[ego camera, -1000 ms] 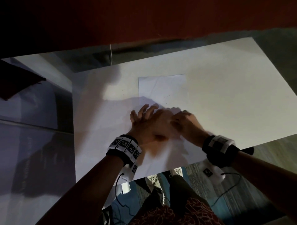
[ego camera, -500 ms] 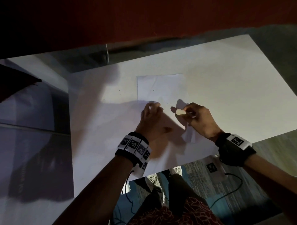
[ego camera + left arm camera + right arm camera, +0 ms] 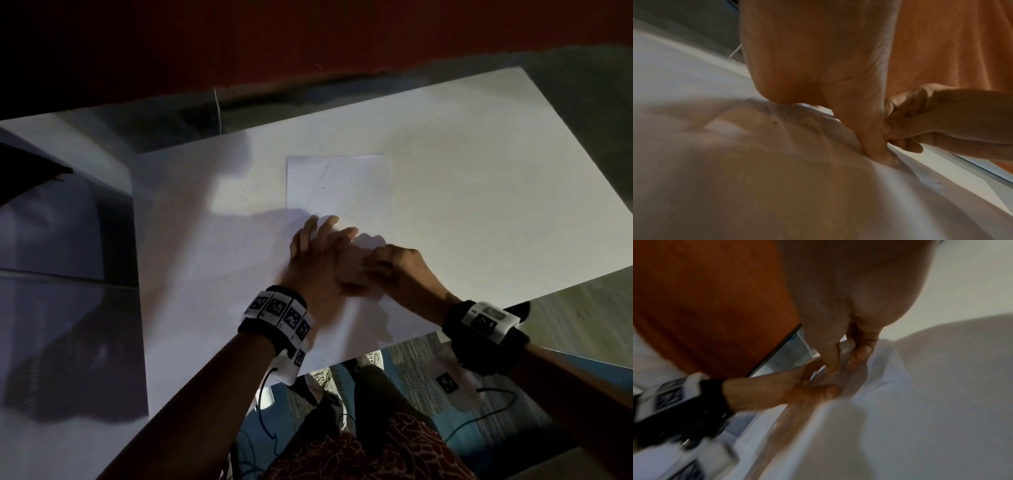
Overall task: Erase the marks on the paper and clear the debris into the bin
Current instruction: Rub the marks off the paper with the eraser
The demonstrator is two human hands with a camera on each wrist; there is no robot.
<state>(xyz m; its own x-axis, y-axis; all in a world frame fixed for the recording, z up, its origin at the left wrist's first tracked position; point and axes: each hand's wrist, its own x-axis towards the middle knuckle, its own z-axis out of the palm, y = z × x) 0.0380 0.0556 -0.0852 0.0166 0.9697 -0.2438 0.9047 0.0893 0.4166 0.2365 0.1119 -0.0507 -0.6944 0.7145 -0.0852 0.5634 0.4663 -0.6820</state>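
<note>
A creased white sheet of paper [image 3: 339,185] lies on the white table [image 3: 479,171]. Dark eraser crumbs [image 3: 349,212] speckle the sheet just beyond my fingers. My left hand [image 3: 318,253] lies flat on the sheet's near part, fingers spread and pressing, its thumb [image 3: 875,146] down on the wrinkled paper [image 3: 777,162]. My right hand [image 3: 394,263] sits right beside the left hand, blurred by motion. In the right wrist view its fingers pinch a small white eraser [image 3: 846,350] against the paper, next to my left hand's thumb [image 3: 818,392]. No bin shows in any view.
The table's near edge [image 3: 376,349] runs just behind my wrists, with shoes and cables on the floor below. A dark object [image 3: 27,174] sits far left, beyond a gap. A red wall [image 3: 308,41] backs the table. A thin white cord [image 3: 217,109] hangs there.
My right hand has drawn the eraser back toward me and against the left hand; half a second ago it was farther up the sheet. The left hand's fingers have spread wider.
</note>
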